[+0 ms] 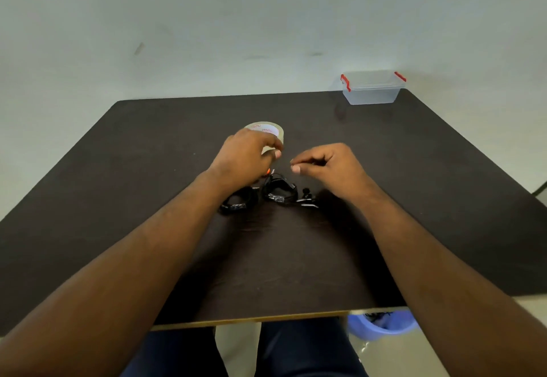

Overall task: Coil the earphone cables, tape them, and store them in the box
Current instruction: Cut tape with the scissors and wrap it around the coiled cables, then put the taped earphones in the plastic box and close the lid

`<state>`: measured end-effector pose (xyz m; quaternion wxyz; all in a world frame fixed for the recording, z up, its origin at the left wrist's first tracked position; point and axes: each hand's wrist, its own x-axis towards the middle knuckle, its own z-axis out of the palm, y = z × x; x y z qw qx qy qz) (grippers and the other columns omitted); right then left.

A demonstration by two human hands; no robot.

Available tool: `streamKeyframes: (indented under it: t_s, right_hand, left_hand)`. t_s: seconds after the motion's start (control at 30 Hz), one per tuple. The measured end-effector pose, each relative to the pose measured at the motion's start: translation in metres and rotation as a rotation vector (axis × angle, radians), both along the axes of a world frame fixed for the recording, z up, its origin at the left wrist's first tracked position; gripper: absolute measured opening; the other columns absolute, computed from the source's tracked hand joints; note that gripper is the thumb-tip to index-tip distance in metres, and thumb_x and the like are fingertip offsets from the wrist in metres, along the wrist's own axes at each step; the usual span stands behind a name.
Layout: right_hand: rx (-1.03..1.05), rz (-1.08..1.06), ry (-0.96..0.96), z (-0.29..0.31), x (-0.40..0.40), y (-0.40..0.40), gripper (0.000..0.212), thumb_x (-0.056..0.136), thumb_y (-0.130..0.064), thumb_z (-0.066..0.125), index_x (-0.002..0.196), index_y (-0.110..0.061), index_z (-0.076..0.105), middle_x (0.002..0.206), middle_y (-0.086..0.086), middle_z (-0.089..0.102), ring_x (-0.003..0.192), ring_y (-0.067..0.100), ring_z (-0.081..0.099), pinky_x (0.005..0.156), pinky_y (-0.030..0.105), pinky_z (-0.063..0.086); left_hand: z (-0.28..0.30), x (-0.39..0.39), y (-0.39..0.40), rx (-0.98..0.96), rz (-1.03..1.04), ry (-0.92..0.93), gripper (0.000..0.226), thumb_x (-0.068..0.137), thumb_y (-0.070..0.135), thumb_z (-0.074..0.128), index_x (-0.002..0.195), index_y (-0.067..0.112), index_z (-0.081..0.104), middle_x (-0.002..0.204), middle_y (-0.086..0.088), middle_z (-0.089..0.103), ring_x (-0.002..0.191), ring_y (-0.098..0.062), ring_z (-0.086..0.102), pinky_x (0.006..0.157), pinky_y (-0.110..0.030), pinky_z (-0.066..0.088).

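Clear box (371,89) at table (444,169) corner

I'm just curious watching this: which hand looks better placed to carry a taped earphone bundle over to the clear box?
Probably the right hand: the box stands at the table's far right corner, on its side, while the left hand grips the tape roll.

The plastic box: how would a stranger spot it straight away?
Look to the far right corner of the dark table, near the wall. There stands the clear plastic box, apart from everything else. Its red clips mark it out.
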<state>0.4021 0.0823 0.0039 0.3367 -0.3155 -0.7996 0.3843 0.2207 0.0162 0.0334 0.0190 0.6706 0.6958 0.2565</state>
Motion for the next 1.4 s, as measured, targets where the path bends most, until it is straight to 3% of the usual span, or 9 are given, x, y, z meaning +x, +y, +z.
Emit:
streamKeyframes:
  t_s: [0.1, 0.23, 0.33, 0.5, 0.67, 0.97, 1.2, 1.3, 1.4]
  right_hand:
    - [0.095, -0.064, -0.103, 0.003, 0.009, 0.039, 0.011, 0.079, -0.011, 0.076, 0.09, -0.013, 0.077, 0.085, -0.002, 0.074, 0.078, 0.006, 0.066, 0.078, 0.019, 0.05]
    - [0.31, -0.061, -0.579, 0.008, 0.024, 0.102, 0.016, 0.082, -0.025, 0.072, 0.095, -0.015, 0.076, 0.093, 0.001, 0.074, 0.087, 0.015, 0.066, 0.085, 0.033, 0.051]
    - [0.336, -0.065, -0.76, 0.018, 0.034, 0.146, 0.02, 0.085, -0.028, 0.069, 0.102, -0.019, 0.073, 0.102, -0.003, 0.069, 0.094, 0.015, 0.062, 0.088, 0.033, 0.049]
    - [0.486, -0.195, -0.803, 0.028, 0.043, 0.223, 0.044, 0.079, -0.028, 0.073, 0.121, -0.02, 0.064, 0.127, 0.006, 0.06, 0.117, 0.026, 0.053, 0.099, 0.044, 0.045]
    - [0.555, -0.255, -0.893, 0.031, 0.044, 0.291, 0.081, 0.079, -0.025, 0.073, 0.148, -0.019, 0.031, 0.155, 0.012, 0.029, 0.142, 0.031, 0.027, 0.114, 0.044, 0.029]
    - [0.556, -0.322, -0.968, 0.02, 0.038, 0.324, 0.06, 0.096, -0.014, 0.051, 0.15, -0.023, 0.027, 0.156, 0.004, 0.031, 0.137, 0.032, 0.038, 0.109, 0.047, 0.035]
    - [0.626, -0.319, -1.06, 0.063, 0.037, 0.268, 0.053, 0.098, -0.015, 0.048, 0.148, -0.021, 0.032, 0.149, 0.012, 0.041, 0.128, 0.039, 0.046, 0.103, 0.046, 0.041]
    - [0.676, -0.267, -1.096, 0.093, 0.029, 0.205, 0.041, 0.095, -0.018, 0.052, 0.136, -0.019, 0.046, 0.126, 0.018, 0.058, 0.11, 0.04, 0.056, 0.084, 0.041, 0.047]
    - [0.819, -0.212, -1.069, 0.11, 0.019, 0.116, 0.037, 0.095, -0.02, 0.051, 0.132, -0.018, 0.046, 0.114, 0.017, 0.061, 0.099, 0.039, 0.059, 0.069, 0.035, 0.04]
  left_hand:
    - [0.005, 0.008, 0.038, -0.062, -0.062, 0.059, 0.028, 0.092, 0.026, 0.058, 0.117, 0.018, 0.067, 0.122, 0.0, 0.066, 0.118, -0.02, 0.057, 0.099, -0.033, 0.044]
    - [-0.004, 0.026, 0.109, -0.256, -0.085, 0.214, 0.057, 0.085, 0.043, 0.066, 0.135, 0.019, 0.054, 0.14, -0.004, 0.052, 0.131, -0.025, 0.046, 0.108, -0.04, 0.039]
    - [-0.004, 0.042, 0.162, -0.382, -0.081, 0.279, 0.088, 0.068, 0.059, 0.076, 0.139, 0.014, 0.048, 0.139, -0.01, 0.048, 0.128, -0.032, 0.046, 0.105, -0.046, 0.041]
    - [0.017, 0.063, 0.228, -0.725, -0.087, 0.482, 0.13, 0.057, 0.062, 0.082, 0.155, 0.021, 0.006, 0.16, -0.009, 0.016, 0.145, -0.037, 0.019, 0.115, -0.05, 0.025]
    - [0.007, 0.063, 0.266, -0.919, -0.129, 0.61, 0.14, 0.057, 0.064, 0.081, 0.153, 0.021, -0.011, 0.16, -0.01, 0.016, 0.142, -0.036, 0.027, 0.111, -0.048, 0.028]
    - [0.0, 0.062, 0.279, -0.929, -0.128, 0.653, 0.149, 0.054, 0.066, 0.079, 0.147, 0.02, -0.028, 0.162, -0.013, 0.001, 0.146, -0.037, 0.017, 0.113, -0.049, 0.023]
    - [0.006, 0.046, 0.236, -0.706, -0.129, 0.389, 0.137, 0.053, 0.066, 0.081, 0.154, 0.028, -0.004, 0.162, -0.005, 0.008, 0.147, -0.033, 0.016, 0.114, -0.056, 0.025]
    - [0.005, 0.035, 0.188, -0.342, -0.088, 0.06, 0.102, 0.067, 0.055, 0.08, 0.148, 0.019, 0.029, 0.148, -0.009, 0.039, 0.136, -0.029, 0.04, 0.109, -0.046, 0.037]
    - [0.012, 0.026, 0.115, -0.063, 0.054, -0.513, 0.056, 0.083, 0.051, 0.066, 0.13, 0.022, 0.053, 0.116, -0.006, 0.063, 0.098, -0.021, 0.063, 0.092, -0.038, 0.052]
